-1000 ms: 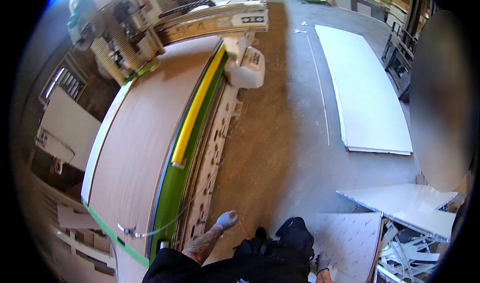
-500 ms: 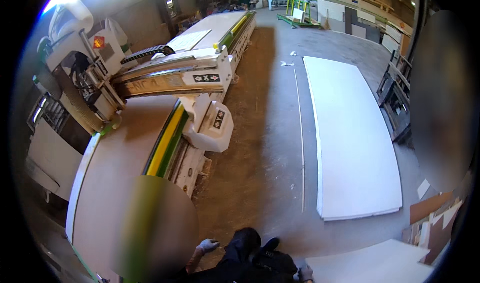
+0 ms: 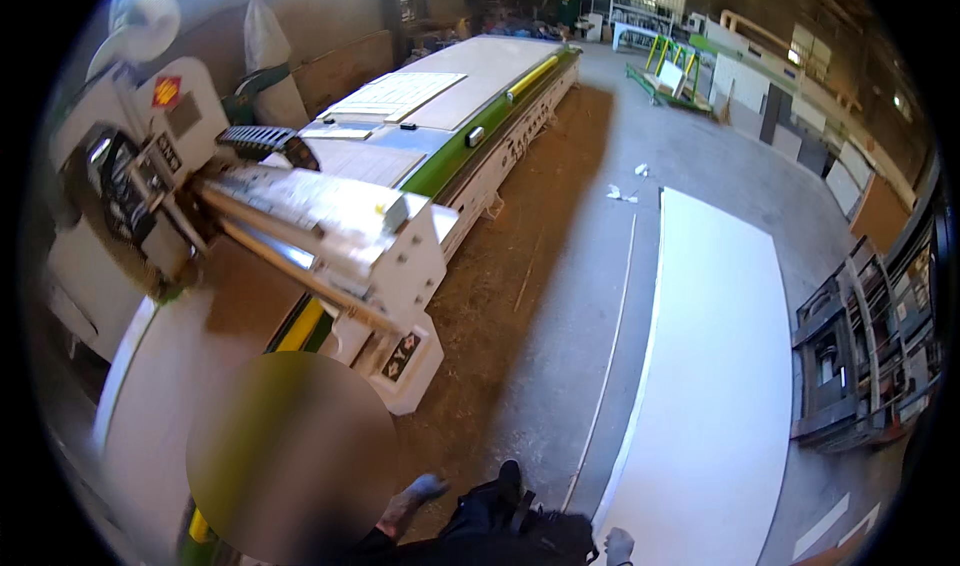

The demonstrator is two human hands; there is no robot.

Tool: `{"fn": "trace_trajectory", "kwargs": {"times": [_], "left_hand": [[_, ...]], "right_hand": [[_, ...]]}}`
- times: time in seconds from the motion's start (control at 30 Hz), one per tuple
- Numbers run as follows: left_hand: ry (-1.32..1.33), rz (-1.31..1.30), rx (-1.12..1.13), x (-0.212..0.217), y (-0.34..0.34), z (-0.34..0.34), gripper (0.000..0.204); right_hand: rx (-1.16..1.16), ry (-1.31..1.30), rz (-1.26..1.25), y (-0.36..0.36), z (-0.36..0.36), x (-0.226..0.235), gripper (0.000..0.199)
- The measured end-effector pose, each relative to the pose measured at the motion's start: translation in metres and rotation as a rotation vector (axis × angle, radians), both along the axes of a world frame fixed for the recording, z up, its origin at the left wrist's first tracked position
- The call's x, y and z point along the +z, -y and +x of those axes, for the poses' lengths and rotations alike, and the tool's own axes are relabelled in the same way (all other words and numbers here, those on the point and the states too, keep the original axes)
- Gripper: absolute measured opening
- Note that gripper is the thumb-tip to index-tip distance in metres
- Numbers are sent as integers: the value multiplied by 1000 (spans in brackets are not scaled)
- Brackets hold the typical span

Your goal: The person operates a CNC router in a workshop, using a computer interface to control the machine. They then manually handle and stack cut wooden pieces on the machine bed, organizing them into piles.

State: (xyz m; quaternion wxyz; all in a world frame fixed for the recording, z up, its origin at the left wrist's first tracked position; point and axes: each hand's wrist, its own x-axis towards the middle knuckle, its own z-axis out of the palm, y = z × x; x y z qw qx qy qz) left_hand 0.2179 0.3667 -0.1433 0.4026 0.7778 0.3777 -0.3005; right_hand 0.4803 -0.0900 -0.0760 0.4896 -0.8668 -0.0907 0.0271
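Two gloved hands in view, both at the bottom edge, both empty. Left hand (image 3: 418, 493) hangs low beside the dark trousers, grey glove, fingers loosely curled together, nothing in the grip. It sits just off the near end of the big flatbed router machine (image 3: 400, 266), over the sawdust-covered floor (image 3: 510, 296). Right hand (image 3: 619, 544) is only partly visible at the frame edge, grey glove too; can't tell whether its fingers are spread or closed. It's right next to the near corner of the long white panel (image 3: 720, 366) lying flat on the concrete.

Machine runs from lower left up toward the middle of the shot: wood-coloured sheet (image 3: 170, 396) on the near bed, green side rail with a yellow strip (image 3: 530, 76) along the far part. White gantry beam (image 3: 320, 226) crosses the bed at an angle, ending in a white housing at the floor side. Pale cut sheet (image 3: 400, 94) lies on the far bed section.

Thin white strip (image 3: 610, 366) lies on the floor just left of the white panel, roughly parallel. Metal rack cart (image 3: 860, 356) stands at the right edge, near the panel's long side. Blurred round patch covers the lower left.
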Motion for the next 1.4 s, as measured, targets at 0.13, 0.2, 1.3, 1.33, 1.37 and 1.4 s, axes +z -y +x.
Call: {"fn": "trace_trajectory", "kwargs": {"times": [0.13,0.2,1.3,1.33,1.37,1.4], "left_hand": [[595,-88,1,100,-74,294,44],[719,-20,-74,98,-123,419,46],[522,196,138,134,-854,1653,53],[544,213,132,134,-885,1700,53],[589,245,131,135,-916,1748,53],[590,259,137,127,-946,1790,52]], "right_hand": [[-245,-676,261,-66,123,51,28],[-258,-881,-51,-83,199,13,28],[187,-815,-201,-888,1567,46,27],[205,-826,-217,-910,1598,41,27],[207,-833,-233,-931,1631,37,27],[211,-838,-240,-953,1668,30,27]]}}
